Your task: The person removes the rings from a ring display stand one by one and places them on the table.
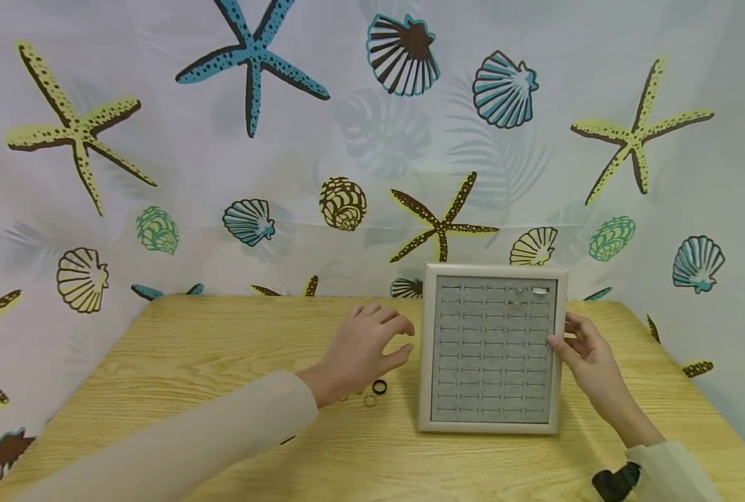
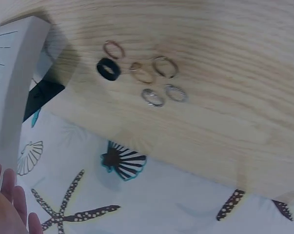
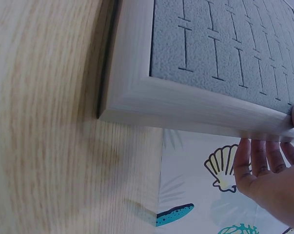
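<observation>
A ring display board (image 1: pixel 492 355) with grey slotted padding and a pale frame stands upright, leaning slightly back, on the table. A few rings, one with a wide silver band (image 1: pixel 540 291), sit in its upper right slots. My right hand (image 1: pixel 589 359) grips the board's right edge, thumb on the front and fingers behind. My left hand (image 1: pixel 366 348) hovers by the left edge, fingers loosely bent, holding nothing visible. Below it lie several loose rings: a black ring (image 2: pixel 111 64), a rose-coloured ring (image 2: pixel 107 49), and gold and silver ones.
The light wooden table (image 1: pixel 222 335) reaches back to a white curtain (image 1: pixel 322 153) printed with starfish and shells. A black object (image 1: pixel 612 484) shows beside the right sleeve. The board's dark support (image 2: pixel 42 95) props it from behind.
</observation>
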### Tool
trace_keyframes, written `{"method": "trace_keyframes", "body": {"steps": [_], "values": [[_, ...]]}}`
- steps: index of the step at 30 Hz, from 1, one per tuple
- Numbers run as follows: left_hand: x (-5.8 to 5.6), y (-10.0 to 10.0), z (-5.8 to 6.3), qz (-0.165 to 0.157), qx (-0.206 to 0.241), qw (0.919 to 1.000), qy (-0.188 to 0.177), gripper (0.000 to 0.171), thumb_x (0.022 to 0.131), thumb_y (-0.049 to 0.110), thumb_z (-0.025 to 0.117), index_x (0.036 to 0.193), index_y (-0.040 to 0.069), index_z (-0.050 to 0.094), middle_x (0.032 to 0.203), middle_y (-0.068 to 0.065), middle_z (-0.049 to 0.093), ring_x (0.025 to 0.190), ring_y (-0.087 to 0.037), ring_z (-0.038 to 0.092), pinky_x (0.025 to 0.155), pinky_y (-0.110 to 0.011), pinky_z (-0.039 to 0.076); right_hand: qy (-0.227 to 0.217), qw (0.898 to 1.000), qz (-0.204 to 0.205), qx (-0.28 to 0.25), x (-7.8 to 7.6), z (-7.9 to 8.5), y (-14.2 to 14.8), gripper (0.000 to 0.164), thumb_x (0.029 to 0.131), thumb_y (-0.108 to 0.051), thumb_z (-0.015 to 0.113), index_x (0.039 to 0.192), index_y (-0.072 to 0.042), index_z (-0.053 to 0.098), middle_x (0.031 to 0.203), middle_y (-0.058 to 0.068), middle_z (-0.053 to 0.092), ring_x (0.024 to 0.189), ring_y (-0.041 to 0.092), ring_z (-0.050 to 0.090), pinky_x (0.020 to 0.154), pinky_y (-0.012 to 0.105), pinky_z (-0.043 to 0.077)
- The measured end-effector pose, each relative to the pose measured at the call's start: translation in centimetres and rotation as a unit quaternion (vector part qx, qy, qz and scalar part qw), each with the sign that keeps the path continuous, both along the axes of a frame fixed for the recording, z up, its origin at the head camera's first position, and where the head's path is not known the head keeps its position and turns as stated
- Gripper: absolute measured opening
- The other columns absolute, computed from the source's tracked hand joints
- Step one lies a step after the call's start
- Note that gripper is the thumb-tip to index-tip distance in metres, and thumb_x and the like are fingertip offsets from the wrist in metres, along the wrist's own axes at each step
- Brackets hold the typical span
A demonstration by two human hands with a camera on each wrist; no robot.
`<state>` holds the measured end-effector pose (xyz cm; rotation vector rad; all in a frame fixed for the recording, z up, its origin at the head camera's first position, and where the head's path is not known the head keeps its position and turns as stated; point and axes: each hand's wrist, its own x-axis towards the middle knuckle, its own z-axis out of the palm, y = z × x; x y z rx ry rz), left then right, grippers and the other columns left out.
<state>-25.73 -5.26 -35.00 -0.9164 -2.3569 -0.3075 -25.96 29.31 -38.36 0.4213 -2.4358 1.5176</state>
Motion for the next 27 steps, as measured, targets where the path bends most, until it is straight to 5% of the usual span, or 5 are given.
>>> {"method": "trace_keyframes", "body": {"steps": [15,27], "values": [[-0.7,5.6,1.9,-0.043,0.008,0.9986,0.028,0.013,0.084,0.029,0.062,0.095,0.022,0.063,0.094,0.009,0.060,0.085,-0.011,0.050,0.075,-0.029,0.036,-0.001,1.000,0.002,-0.002,-0.1,0.0,0.1,0.052,0.095,-0.024,0.047,0.138,-0.001,0.029,0.113,-0.013,0.043,0.097,-0.007,0.049,0.075,0.013,0.046],[-1.6,9.7,3.5,0.003,-0.022,0.9996,0.016,0.020,0.087,0.038,0.058,0.104,0.026,0.060,0.100,0.011,0.058,0.093,-0.010,0.049,0.079,-0.028,0.036,-0.007,1.000,0.001,-0.006,0.0,0.0,0.0,0.052,0.095,-0.025,0.047,0.138,-0.001,0.029,0.113,-0.013,0.043,0.097,-0.007,0.049,0.075,0.013,0.046]]}}
